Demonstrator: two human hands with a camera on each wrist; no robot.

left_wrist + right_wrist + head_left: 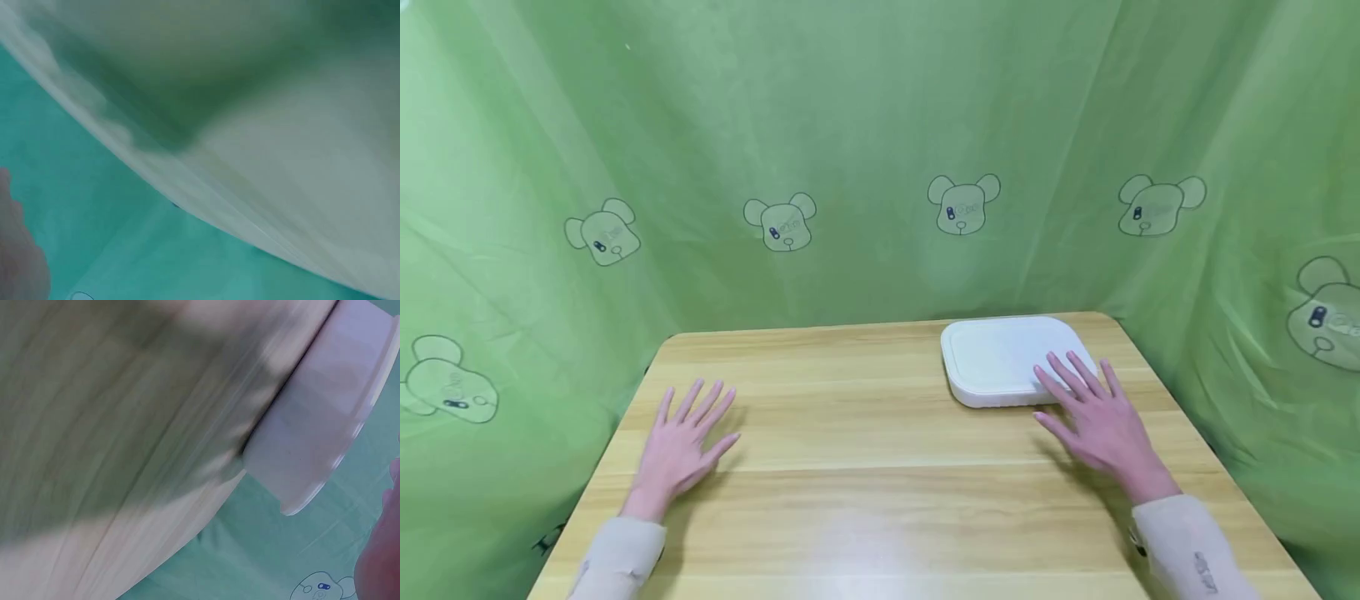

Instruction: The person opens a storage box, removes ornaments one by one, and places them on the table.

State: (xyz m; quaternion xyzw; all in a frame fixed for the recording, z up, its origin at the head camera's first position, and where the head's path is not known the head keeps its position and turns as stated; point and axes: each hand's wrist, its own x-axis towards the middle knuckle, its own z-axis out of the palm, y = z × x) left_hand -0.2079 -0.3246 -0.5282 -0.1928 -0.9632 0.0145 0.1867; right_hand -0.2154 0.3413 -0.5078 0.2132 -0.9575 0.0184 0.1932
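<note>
A white lidded box [1000, 354] with rounded corners lies toward the back right of the wooden table [850, 433]. In the head view my right hand [1101, 425] has its fingers spread, with the fingertips over the box's near right corner; whether they touch it I cannot tell. The right wrist view shows the side of the box [306, 419] and a part of the right hand [381, 550] apart from it. On the left of the table, my left hand [681, 450] spreads its fingers and holds nothing. Only an edge of the left hand [22, 256] shows in the left wrist view.
Green cloth [865, 125] with printed bear heads hangs behind the table and along both sides. The table's back edge runs just behind the box. Light-coloured sleeves [1191, 542] cover both forearms.
</note>
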